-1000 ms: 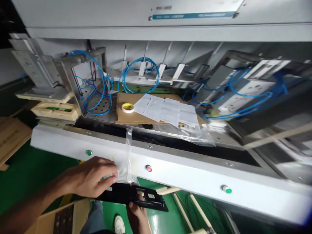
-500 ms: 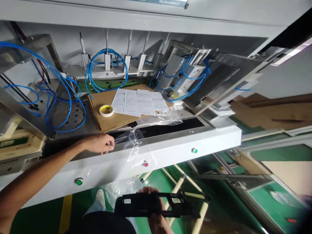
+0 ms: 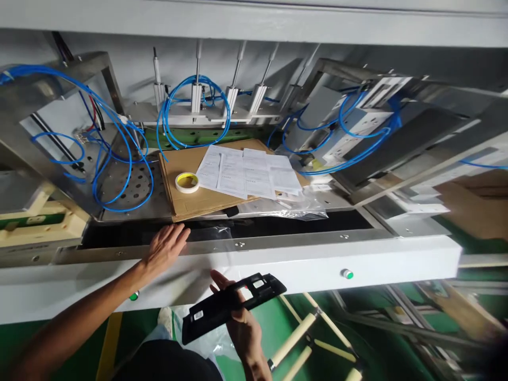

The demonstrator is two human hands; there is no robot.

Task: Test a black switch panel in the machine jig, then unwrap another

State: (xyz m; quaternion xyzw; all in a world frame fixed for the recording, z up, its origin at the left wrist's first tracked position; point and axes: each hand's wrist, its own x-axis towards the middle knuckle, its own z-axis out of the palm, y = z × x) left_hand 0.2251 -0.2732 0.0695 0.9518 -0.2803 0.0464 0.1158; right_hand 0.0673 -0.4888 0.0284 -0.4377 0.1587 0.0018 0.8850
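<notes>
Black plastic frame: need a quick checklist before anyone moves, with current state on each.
1. Black plastic frame held: ok, right hand grips near its middle, frame tilted.
2. Left hand free: cannot tell; palm down by the dark slot, clear film beside its fingers.
3. Clear plastic bag off the frame: cannot tell; it shows behind it, contact unclear.
4. Right green button unobstructed: ok.
5. Left green button unobstructed: not ok, partly hidden by the left forearm.
6. Tape roll off the papers: ok, beside them on cardboard.
</notes>
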